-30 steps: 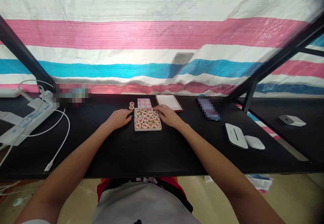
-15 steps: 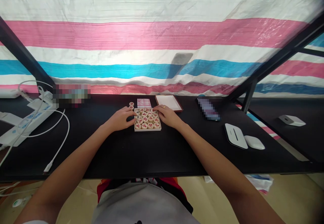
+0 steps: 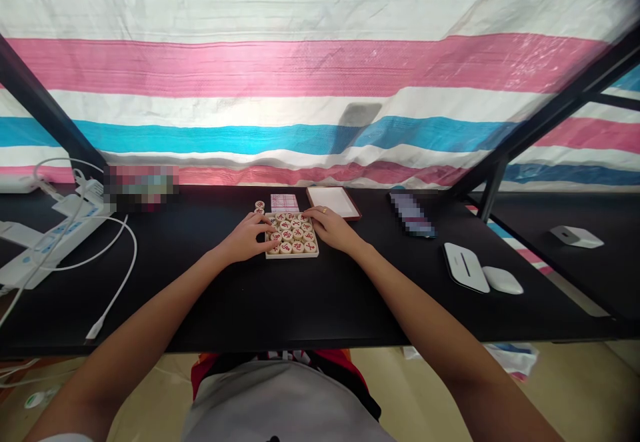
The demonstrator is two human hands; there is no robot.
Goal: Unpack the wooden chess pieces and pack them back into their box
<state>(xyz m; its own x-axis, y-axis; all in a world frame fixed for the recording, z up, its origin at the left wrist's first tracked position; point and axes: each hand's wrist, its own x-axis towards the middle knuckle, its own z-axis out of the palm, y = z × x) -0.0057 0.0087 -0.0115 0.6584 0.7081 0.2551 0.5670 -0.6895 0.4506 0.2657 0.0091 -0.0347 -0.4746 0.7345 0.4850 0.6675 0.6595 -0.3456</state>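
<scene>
A small light wooden tray filled with several round Chinese chess pieces lies on the black table. My left hand rests at the tray's left side, its fingers spread over the left pieces and touching them. On the tray's right edge lies my right hand, with its fingers curled against the rim and a ring on one finger. Two loose pieces are stacked just behind the tray's left corner.
Behind the tray lie a folded pink-lined paper and a red-rimmed box lid. A white power strip with cables sits at the left. Two white devices lie at the right, with a striped tarp behind.
My left hand has slid right from the table onto the tray's left pieces. My right hand has stayed on the tray's right edge.
</scene>
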